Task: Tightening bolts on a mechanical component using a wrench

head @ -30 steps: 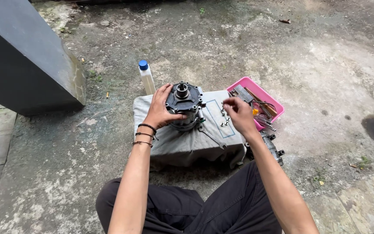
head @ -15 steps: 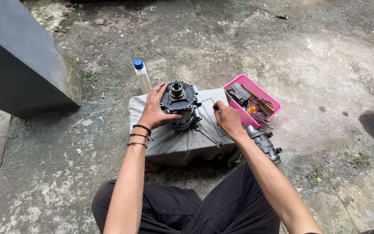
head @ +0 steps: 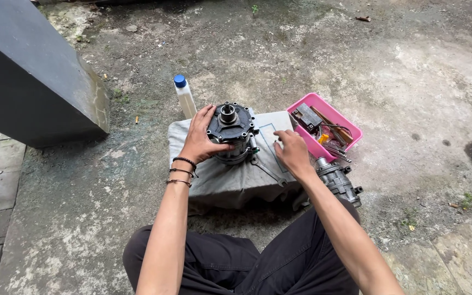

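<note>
A person sits on the rough concrete ground (head: pixel 411 82) with a round, dark metal machine part (head: pixel 231 131) standing upright on a grey cloth (head: pixel 225 183) spread over a low block in front of them. The left hand (head: pixel 202 139) cups the left side of the machine part, fingers spread around its black bolted top plate and thumb pressed against its near edge. Three dark bracelets (head: pixel 181 172) ring that wrist. The right hand (head: pixel 291 152) rests on the cloth to the right of the part, well clear of it, fingers loosely curled and pointing left; whether it pinches anything small cannot be told. A wrench (head: pixel 264 170) lies on the cloth between the part and the right hand, its head just beside the part's base.

Just right of the cloth sits a pink plastic tray (head: pixel 350 128) full of small tools and metal pieces. Near the tray, by the right forearm, a second grey metal assembly (head: pixel 338 181) lies on the ground. A clear bottle with a blue cap (head: pixel 184 98) stands just beyond the cloth's far left corner. A dark slanted slab (head: pixel 34 82) fills the far left.
</note>
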